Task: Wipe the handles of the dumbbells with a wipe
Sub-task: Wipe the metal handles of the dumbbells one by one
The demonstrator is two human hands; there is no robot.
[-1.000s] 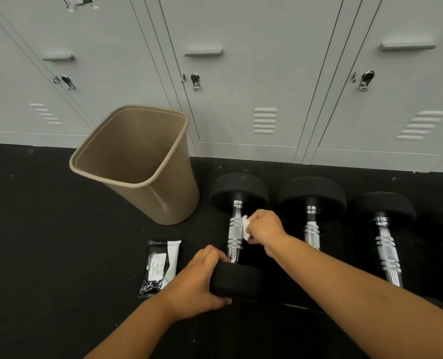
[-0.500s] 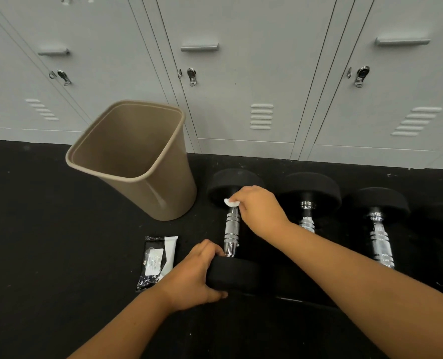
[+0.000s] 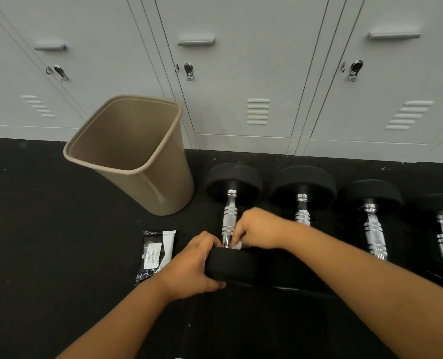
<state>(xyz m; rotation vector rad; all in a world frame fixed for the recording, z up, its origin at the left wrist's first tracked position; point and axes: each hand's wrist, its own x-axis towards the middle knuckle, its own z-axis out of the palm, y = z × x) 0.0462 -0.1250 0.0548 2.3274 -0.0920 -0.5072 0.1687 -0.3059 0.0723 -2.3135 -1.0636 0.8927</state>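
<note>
Left hand (image 3: 191, 265) grips the near black head of the leftmost dumbbell (image 3: 228, 218) on the floor | right hand (image 3: 259, 229), fingers curled, pinches a white wipe (image 3: 237, 246) against the handle's near end | wipes packet (image 3: 154, 255) just left | tan bin (image 3: 137, 156), grey lockers (image 3: 241, 73) beyond

Left hand (image 3: 189, 265) grips the near head of the leftmost dumbbell (image 3: 233, 181). Right hand (image 3: 259, 229) holds the white wipe (image 3: 237, 245) against the near end of its chrome handle (image 3: 229, 218) — three further dumbbells (image 3: 370, 198) lie alongside.
</note>
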